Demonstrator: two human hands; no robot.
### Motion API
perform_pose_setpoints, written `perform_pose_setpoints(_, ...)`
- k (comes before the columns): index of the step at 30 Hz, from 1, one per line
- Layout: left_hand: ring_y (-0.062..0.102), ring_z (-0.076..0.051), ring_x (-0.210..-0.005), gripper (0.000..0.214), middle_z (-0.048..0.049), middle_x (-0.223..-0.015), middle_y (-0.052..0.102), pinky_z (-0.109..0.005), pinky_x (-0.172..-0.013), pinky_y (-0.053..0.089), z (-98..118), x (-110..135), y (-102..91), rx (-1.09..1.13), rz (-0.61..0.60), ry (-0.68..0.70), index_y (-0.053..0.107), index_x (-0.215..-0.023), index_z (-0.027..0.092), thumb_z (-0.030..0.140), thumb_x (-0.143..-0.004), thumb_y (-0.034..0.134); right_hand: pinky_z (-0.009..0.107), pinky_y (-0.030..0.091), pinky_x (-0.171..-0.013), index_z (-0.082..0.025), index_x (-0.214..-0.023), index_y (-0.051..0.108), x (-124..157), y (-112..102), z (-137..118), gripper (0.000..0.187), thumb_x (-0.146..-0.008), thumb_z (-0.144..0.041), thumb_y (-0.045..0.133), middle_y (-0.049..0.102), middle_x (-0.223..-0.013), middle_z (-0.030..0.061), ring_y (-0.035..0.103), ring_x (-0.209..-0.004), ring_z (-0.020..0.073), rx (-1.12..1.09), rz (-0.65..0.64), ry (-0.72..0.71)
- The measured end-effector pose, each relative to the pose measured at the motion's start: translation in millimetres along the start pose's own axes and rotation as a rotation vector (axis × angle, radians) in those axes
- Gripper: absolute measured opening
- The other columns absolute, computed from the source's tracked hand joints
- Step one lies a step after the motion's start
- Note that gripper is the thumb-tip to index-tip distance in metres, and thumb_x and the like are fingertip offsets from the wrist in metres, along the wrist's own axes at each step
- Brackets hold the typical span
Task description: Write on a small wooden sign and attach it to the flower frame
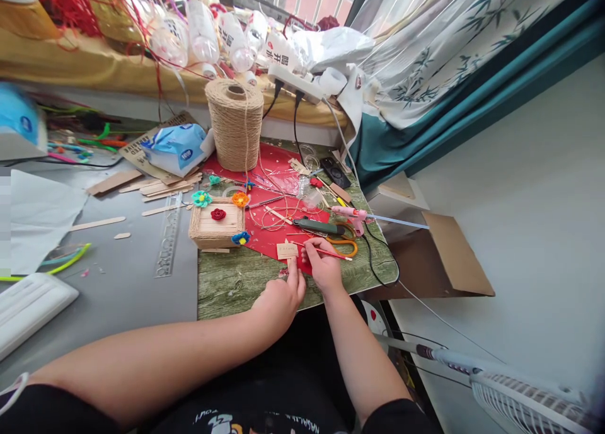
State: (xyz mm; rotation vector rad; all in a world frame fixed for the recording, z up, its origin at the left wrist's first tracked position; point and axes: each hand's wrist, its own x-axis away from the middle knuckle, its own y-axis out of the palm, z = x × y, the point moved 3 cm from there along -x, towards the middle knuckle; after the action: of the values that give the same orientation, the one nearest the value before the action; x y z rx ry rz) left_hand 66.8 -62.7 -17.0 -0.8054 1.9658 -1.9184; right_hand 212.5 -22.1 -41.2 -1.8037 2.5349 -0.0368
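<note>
Twine-wrapped box (212,241) (pencil (337,254) in hand (325,268))

The green table (227,292) bears a red sheet (265,237) and decorated box (212,230).

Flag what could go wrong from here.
1. The small card has only the left hand's fingertips at its lower edge, so it might shift under the red pencil in the right hand.
2. The pink glue gun lies near the table edge; a knock could send it off. If hot, which I can't tell, it could burn.
3. Loose twine loops might snag on the scissors.
</note>
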Motion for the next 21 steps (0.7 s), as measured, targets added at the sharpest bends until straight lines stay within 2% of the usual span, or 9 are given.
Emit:
perform_pose_setpoints(4,0.071,-0.023,-0.066,0.067,-0.0405,-0.161,0.023,-0.034,-0.052,0.053,0.2,-0.1,1.5,-0.008,0.006,-0.011,0.04,-0.157,0.002,0.022,-0.094,0.052,0.029,0.059,-0.066,-0.025,-0.099,0.071,0.8,0.0,0.6,0.029,-0.095,-0.053,0.066,0.07,-0.081,0.0012,0.066,-0.068,0.0158,-0.02,0.013,0.012)
perform_pose_setpoints(9,0.071,-0.024,-0.067,0.07,-0.0406,-0.161,0.022,-0.035,-0.053,0.053,0.4,-0.5,0.5,0.012,0.0,-0.005,0.039,-0.158,0.002,0.023,-0.093,0.056,0.021,0.047,-0.046,-0.022,-0.088,0.067,2.9,-2.0,1.2,0.038,-0.095,-0.059,0.065,0.062,-0.066,-0.0025,0.055,-0.05,0.0107,0.008,0.086,0.04)
perform_pose_setpoints(15,0.071,-0.023,-0.067,0.071,-0.0396,-0.161,0.023,-0.035,-0.053,0.054,-0.4,-0.3,-1.0,0.021,0.009,-0.012,0.04,-0.158,0.003,0.02,-0.091,0.056,0.023,0.05,-0.049,-0.023,-0.089,0.066,4.4,0.6,-1.1,0.035,-0.09,-0.058,0.072,0.062,-0.066,-0.0028,0.056,-0.051,0.0118,0.061,0.025,0.052)
perform_pose_setpoints(18,0.071,-0.023,-0.067,0.072,-0.0397,-0.161,0.023,-0.035,-0.054,0.054,-0.5,-0.3,-0.5,0.027,0.005,-0.011,0.039,-0.159,0.004,0.021,-0.091,0.058,0.026,0.054,-0.05,-0.023,-0.093,0.068,3.7,2.0,-1.5,0.039,-0.09,-0.062,0.068,0.066,-0.072,-0.0004,0.06,-0.053,0.0137,0.065,0.0,0.092)
perform_pose_setpoints(21,0.072,-0.024,-0.068,0.071,-0.0398,-0.161,0.025,-0.035,-0.053,0.054,-0.7,-0.6,-1.2,0.025,0.01,-0.017,0.039,-0.159,0.004,0.02,-0.092,0.056,0.024,0.052,-0.047,-0.023,-0.089,0.065,-1.0,3.4,-0.1,0.039,-0.085,-0.061,0.075,0.066,-0.069,-0.0017,0.058,-0.049,0.0125,0.085,-0.026,0.14)
